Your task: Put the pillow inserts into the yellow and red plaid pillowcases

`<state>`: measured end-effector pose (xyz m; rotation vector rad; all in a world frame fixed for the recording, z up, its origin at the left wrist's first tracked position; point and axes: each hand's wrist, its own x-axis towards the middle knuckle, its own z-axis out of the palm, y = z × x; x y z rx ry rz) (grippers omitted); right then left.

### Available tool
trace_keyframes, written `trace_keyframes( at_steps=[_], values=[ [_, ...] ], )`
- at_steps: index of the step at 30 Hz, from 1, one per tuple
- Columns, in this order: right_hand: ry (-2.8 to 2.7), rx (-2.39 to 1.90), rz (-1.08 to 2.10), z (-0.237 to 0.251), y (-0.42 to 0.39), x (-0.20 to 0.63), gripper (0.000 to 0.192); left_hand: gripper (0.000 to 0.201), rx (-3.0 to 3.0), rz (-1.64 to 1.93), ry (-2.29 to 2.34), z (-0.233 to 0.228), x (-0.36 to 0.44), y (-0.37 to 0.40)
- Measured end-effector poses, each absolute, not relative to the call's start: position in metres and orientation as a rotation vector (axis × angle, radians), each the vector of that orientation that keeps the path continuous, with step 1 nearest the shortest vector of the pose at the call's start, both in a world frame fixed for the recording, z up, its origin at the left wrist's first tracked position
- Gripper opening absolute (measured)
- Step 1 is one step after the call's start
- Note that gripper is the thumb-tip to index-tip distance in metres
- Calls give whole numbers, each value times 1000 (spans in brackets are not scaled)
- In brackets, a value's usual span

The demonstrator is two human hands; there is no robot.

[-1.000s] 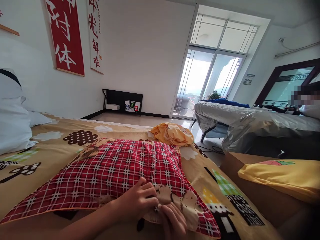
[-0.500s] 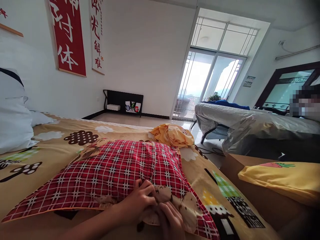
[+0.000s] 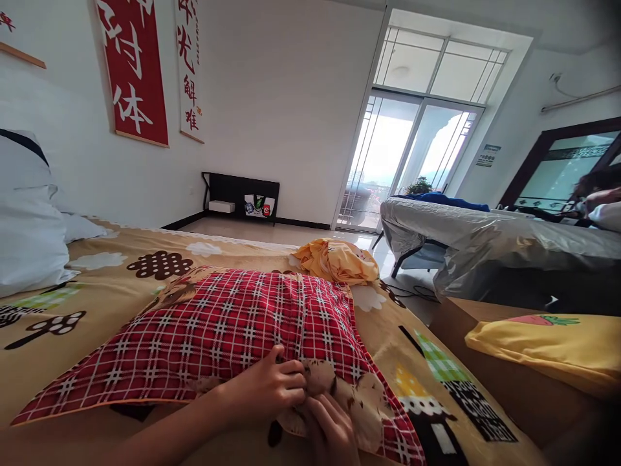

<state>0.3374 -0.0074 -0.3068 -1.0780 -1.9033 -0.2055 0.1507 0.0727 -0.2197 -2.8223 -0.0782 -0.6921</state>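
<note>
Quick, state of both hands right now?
Left hand: fingers curled on the red checked pillow; fingertips hidden, grip can't be told.
Right hand: fingers bent at the same pillow, beside the left; grip can't be told.

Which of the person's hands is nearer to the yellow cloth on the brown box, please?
Right. The right hand, at the plaid pillowcase, is left of the yellow cloth; the left hand is farther left.

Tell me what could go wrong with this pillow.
The left hand and right hand are close together at the near side of the red plaid pillow, so fabric there might crease or slip. The crumpled orange cloth lies just beyond it; a forward push could shift that cloth.
</note>
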Motion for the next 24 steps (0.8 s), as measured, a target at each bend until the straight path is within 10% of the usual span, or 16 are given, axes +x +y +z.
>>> trace_keyframes(
  at_steps=[24],
  values=[
    [-1980,-1104,-179,-286,-10,342,22,20,-2673,-970,-267,-230,156,77]
  ],
)
